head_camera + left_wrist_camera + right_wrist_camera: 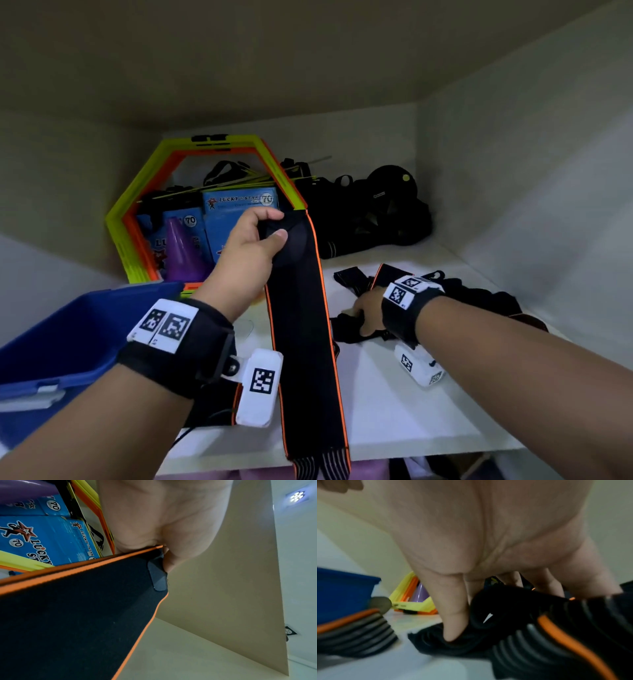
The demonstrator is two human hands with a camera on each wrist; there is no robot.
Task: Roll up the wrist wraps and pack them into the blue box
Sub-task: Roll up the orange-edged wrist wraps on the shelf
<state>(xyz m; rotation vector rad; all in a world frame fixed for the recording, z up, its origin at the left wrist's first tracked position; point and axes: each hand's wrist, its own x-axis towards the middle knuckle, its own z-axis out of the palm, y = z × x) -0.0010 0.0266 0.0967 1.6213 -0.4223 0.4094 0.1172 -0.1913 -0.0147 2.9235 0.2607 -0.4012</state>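
Note:
My left hand (pixel 270 233) pinches the top end of a long black wrist wrap (pixel 301 342) with orange edges and holds it up above the shelf; the wrap hangs down past the shelf's front edge. The left wrist view shows that wrap (pixel 77 615) clamped under my thumb. My right hand (pixel 363 315) lies lower on the white shelf (pixel 394 411), its fingers curled into a second black wrap (pixel 346 329) that lies crumpled there. In the right wrist view my right hand (pixel 460 626) digs into the black fabric (pixel 513 615). The blue box (pixel 58 342) stands open at the left.
Behind stand yellow and orange hexagon frames (pixel 144 192), blue cartons (pixel 236 212), a purple cone (pixel 183 250) and a heap of black bags (pixel 376 212). More black straps (pixel 479 298) lie right of my right hand. Shelf walls close in on both sides and above.

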